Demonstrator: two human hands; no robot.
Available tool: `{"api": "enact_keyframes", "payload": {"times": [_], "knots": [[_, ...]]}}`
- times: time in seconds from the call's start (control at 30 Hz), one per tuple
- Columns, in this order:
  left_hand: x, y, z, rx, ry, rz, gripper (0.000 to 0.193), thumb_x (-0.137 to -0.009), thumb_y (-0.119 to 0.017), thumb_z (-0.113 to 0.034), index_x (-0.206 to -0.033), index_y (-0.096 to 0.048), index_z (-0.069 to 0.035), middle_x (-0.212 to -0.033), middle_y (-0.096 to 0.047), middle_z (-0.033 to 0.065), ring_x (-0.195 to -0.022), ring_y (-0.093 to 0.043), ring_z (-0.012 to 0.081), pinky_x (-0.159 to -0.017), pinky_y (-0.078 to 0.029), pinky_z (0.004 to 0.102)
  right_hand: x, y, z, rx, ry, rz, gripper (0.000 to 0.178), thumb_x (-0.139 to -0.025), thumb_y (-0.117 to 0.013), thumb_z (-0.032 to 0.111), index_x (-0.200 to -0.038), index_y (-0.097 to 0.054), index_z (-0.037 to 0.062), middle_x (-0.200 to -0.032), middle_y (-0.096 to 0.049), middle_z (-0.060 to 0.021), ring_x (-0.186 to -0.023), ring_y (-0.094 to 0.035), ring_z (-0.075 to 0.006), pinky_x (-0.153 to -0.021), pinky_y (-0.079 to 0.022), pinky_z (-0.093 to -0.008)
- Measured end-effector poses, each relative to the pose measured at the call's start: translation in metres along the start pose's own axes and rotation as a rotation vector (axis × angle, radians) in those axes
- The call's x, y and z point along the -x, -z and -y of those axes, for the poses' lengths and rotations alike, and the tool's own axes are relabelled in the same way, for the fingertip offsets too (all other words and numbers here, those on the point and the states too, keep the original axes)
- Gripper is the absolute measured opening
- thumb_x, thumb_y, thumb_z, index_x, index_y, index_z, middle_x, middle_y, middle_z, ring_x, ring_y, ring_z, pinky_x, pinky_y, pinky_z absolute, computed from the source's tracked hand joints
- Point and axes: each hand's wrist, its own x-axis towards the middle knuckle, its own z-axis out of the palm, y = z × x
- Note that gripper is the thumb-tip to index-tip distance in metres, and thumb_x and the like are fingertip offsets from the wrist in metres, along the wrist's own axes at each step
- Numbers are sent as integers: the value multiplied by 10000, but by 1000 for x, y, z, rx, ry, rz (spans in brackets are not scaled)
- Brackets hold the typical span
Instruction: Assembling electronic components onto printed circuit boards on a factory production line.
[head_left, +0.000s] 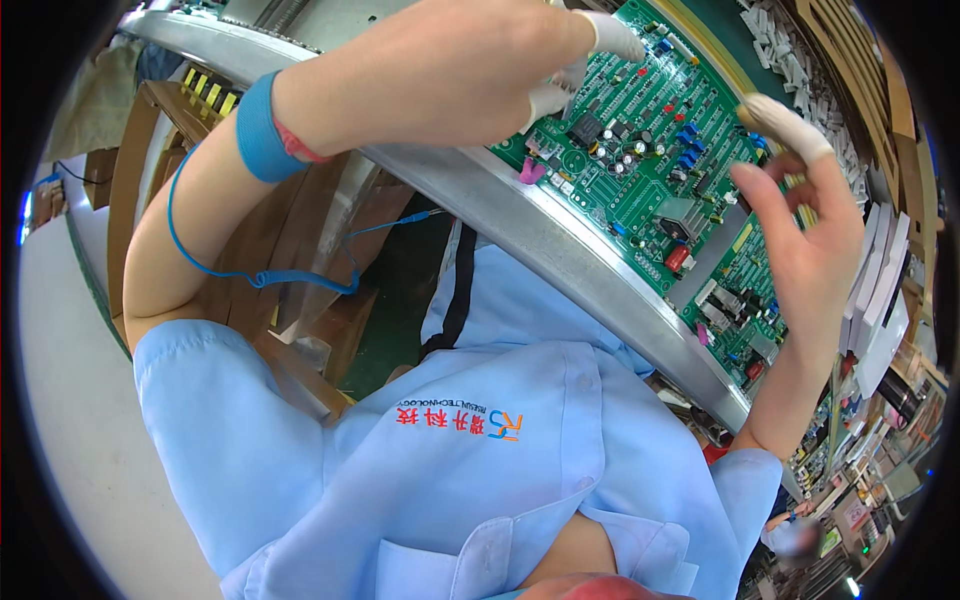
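My left hand [520,70] reaches over the far left part of a green circuit board [625,200]. White finger cots cover some of its fingers. Its stretched index finger rests over the board near small blue parts, apart from the thumb; the palm side is hidden. Above the board's right side is my right hand [810,190], open, with its thumb and index finger apart and a pale cot on the index finger. The board carries blue parts [690,148], capacitors [630,150], a red component [679,258] and a purple piece [531,171].
A second green board [745,290] adjoins the first on the right. Both lie behind a curved metal edge [560,235]. A blue coiled cord [300,282] hangs from my left wristband [258,130]. Cardboard boxes [150,150] stand at left; white parts [790,60] lie far right.
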Motion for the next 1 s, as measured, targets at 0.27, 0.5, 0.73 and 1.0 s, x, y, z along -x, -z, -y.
{"api": "enact_keyframes", "payload": {"times": [0.27, 0.5, 0.73, 1.0], "knots": [[-16, -10, -2, 10, 287, 347, 576, -845, -603, -37, -1392, -425, -55, -732, -599, 95, -747, -590, 280, -956, -295, 444, 49, 22, -53, -93, -223, -125, 382, -843, -720, 93, -1219, -655, 72, -1050, -693, 8, -735, -509, -31, -603, -372, -182], [-2, -13, -6, -23, 183, 145, 611, -821, -688, -64, -1386, -453, -79, -780, -615, 75, -781, -606, 269, -985, -296, 452, 69, 31, -75, -57, -230, -181, 378, -872, -720, 138, -1241, -654, 99, -853, -609, 30, -693, -493, -34, -640, -385, -172], [-17, -4, -10, -131, 147, 331, 565, -852, -671, -137, -1382, -486, -80, -804, -643, 100, -797, -625, 274, -984, -343, 463, 76, 33, -83, -43, -246, -213, 365, -875, -717, 134, -1236, -661, 110, -863, -603, 27, -705, -499, -37, -639, -385, -175], [-30, 6, 0, -68, 168, 280, 552, -782, -693, -30, -1313, -582, -131, -909, -711, 55, -787, -606, 239, -1038, -326, 437, 64, 74, -79, -41, -246, -361, 334, -836, -719, 80, -1169, -689, 95, -871, -637, 20, -737, -522, -49, -620, -405, -193]]}}
